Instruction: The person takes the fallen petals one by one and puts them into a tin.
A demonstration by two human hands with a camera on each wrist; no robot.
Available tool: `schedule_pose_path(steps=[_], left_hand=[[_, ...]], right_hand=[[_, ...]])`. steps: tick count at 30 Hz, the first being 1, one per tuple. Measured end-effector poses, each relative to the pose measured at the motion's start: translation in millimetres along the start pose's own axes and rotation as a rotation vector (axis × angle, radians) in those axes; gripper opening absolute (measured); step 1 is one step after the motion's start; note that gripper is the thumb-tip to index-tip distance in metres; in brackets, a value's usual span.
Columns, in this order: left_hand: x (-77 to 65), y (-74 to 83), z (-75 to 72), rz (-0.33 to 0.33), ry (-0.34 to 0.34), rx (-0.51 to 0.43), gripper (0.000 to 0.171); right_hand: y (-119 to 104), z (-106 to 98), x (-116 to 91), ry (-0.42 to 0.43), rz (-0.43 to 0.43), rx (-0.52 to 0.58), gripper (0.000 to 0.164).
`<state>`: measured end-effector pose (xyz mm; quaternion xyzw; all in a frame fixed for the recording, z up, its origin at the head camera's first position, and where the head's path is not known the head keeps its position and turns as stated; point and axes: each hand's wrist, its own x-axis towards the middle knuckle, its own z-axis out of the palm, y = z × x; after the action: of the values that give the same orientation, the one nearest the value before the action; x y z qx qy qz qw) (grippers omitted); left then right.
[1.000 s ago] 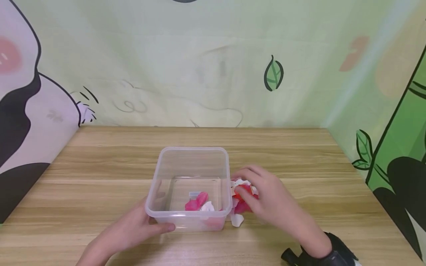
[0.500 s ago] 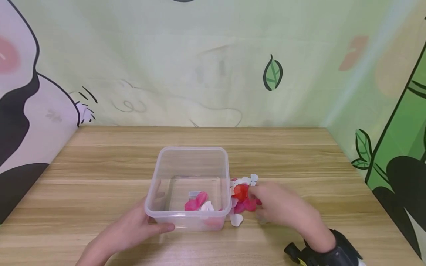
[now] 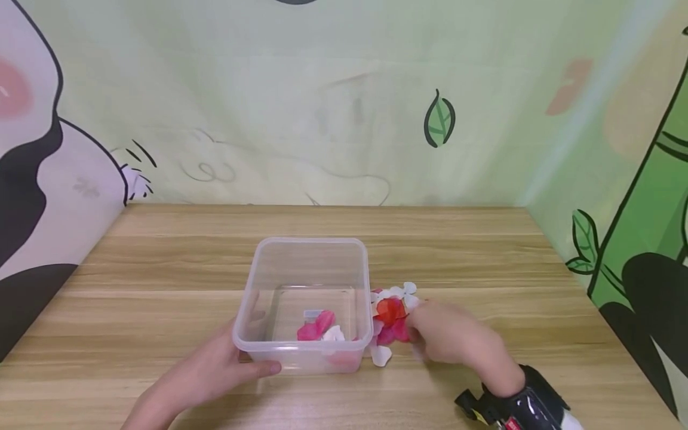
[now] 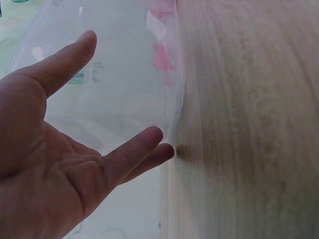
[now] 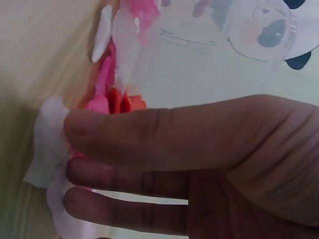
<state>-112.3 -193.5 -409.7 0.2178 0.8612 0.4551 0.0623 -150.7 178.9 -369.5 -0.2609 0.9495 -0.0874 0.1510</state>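
A clear plastic box (image 3: 301,358) stands on the wooden table, with pink petals (image 3: 316,326) and a white petal (image 3: 333,333) inside. At its left side is my left hand (image 3: 206,370), the thumb along the front wall and the fingers beside the left wall. These left fingers (image 4: 132,149) look straight in the left wrist view. Right of the box lies a loose heap of red, pink and white artificial petals (image 3: 391,313). My right hand (image 3: 454,334) is at the heap's right edge, its fingertips (image 5: 82,167) touching a white petal (image 5: 47,144). It is blurred in the head view.
The wooden table (image 3: 204,263) reaches back to a printed cloth backdrop (image 3: 301,119). A single white petal (image 3: 381,356) lies near the box's front right corner. A black wrist device (image 3: 529,400) sits on the right forearm.
My right hand has gone from over the petal heap to its right edge, uncovering the red and white petals. The left hand and the box have stayed in place.
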Motion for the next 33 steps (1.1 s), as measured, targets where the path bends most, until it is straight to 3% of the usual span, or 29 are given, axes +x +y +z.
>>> schedule_pose_path(steps=[19, 27, 33], left_hand=[[-0.5, -0.6, -1.7, 0.003, 0.009, 0.015, 0.115], [-0.8, -0.4, -1.0, 0.011, 0.006, 0.006, 0.114], [-1.4, 1.0, -0.9, 0.003, 0.011, 0.025, 0.113]], right_hand=[[2, 11, 9, 0.045, -0.042, -0.044, 0.031], [3, 10, 10, 0.04, -0.027, -0.007, 0.032], [6, 7, 11, 0.068, -0.067, 0.04, 0.033]])
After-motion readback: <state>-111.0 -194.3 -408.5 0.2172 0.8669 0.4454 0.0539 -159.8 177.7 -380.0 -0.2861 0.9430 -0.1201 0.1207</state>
